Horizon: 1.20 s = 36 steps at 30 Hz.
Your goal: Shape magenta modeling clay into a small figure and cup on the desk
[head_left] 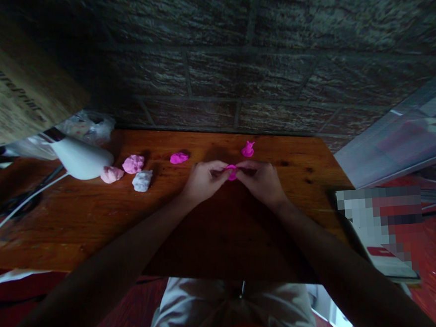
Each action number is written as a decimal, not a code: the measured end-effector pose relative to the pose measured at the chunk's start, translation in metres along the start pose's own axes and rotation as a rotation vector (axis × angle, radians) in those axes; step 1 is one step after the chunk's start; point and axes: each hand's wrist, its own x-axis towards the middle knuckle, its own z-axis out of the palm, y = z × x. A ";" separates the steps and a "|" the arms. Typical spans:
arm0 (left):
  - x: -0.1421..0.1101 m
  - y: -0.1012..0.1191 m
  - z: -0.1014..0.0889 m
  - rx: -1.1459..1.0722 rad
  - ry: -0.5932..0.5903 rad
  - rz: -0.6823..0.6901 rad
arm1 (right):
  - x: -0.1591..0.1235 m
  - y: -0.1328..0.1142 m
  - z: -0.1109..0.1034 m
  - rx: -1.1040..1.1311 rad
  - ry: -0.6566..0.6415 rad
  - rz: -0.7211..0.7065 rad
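Observation:
Between my two hands is a small piece of bright pink modelling clay (232,173), pinched from both sides above the wooden table. My left hand (206,180) grips its left side with thumb and fingertips. On the other side, my right hand (261,179) pinches the same piece, its fingers bent inward. Just beyond my right hand stands a small magenta clay figure (248,149) with little points on top. A magenta clay lump (179,158) lies past my left hand. Farther left sit a pink lump (133,164), a paler pink lump (112,174) and a white lump (142,181).
A white lamp base (85,158) with a cable (26,203) stands at the left, near crumpled clear plastic (88,126). Dark scissors-like handles (17,205) lie by the cable. The stone-patterned wall (212,74) borders the wooden table (77,233) at the back.

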 end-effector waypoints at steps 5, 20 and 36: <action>0.000 -0.001 -0.002 0.011 -0.001 -0.003 | 0.000 0.003 0.000 0.012 -0.035 -0.008; 0.002 0.001 -0.004 -0.017 -0.060 -0.083 | 0.000 0.002 -0.002 0.035 -0.035 0.020; 0.002 0.002 -0.004 0.016 -0.050 -0.056 | 0.001 0.006 -0.003 0.078 -0.113 0.020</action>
